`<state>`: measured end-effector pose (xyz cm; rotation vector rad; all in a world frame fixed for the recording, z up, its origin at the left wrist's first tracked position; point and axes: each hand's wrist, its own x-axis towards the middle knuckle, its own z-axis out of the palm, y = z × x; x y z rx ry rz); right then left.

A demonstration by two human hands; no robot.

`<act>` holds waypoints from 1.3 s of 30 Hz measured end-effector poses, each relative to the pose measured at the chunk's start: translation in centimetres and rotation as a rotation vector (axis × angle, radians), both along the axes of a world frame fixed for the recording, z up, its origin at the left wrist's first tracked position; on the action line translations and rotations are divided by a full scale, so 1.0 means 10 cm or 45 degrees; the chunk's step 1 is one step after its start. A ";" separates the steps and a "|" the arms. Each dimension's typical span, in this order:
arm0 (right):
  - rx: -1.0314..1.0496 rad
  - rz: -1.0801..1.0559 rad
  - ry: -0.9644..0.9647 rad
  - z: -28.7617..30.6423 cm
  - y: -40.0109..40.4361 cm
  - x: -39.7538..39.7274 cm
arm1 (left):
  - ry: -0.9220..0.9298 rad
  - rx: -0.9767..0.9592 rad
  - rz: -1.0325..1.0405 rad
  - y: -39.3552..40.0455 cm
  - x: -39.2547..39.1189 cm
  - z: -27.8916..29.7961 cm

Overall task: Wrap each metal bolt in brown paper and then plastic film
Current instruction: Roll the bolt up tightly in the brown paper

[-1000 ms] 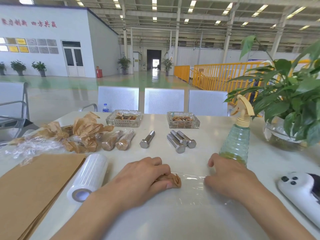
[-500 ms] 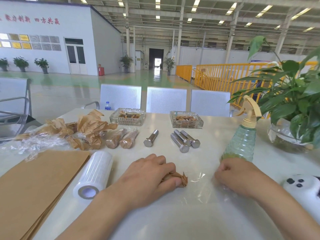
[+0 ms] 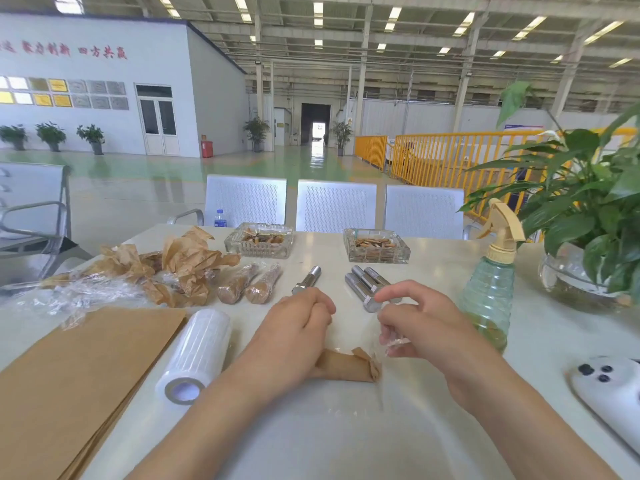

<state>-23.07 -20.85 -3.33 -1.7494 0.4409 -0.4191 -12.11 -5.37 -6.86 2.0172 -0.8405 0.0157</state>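
From the head view, a paper-wrapped bolt (image 3: 348, 364) is lying on the surface (image 3: 346, 438) between both hands. The left hand (image 3: 294, 336) is resting by its left end, grip curled; whether it is holding anything, I cannot tell. The right hand (image 3: 417, 322) is pinching clear film (image 3: 393, 339) just above. The film is likely clinging and bunching, and the loosely twisted paper risks unfurling if tugged.

Bright, even light from ceiling strip lamps (image 3: 318, 10) overhead; daylight flares white in the far doorway (image 3: 316, 130) and streaks the green floor (image 3: 311, 164). Soft shadows under my forearms. Wide-angle bowing at edges. Plant leaves (image 3: 588, 188) slightly smeared, perhaps motion blur.
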 end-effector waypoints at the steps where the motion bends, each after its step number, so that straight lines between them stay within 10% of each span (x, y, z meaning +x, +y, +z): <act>1: 0.008 -0.007 -0.019 -0.02 0.01 0.00 | 0.022 -0.065 -0.012 0.02 0.00 0.06; 14: 0.155 0.010 -0.037 -0.08 0.11 0.06 | 0.038 0.825 -0.316 0.54 0.14 0.41; 24: 0.195 0.161 0.011 -0.10 0.16 0.13 | 0.092 0.527 -0.156 0.33 0.14 0.21; 39: -0.508 0.292 0.091 -0.30 0.43 0.41 | 0.287 0.374 -0.031 0.33 0.14 0.20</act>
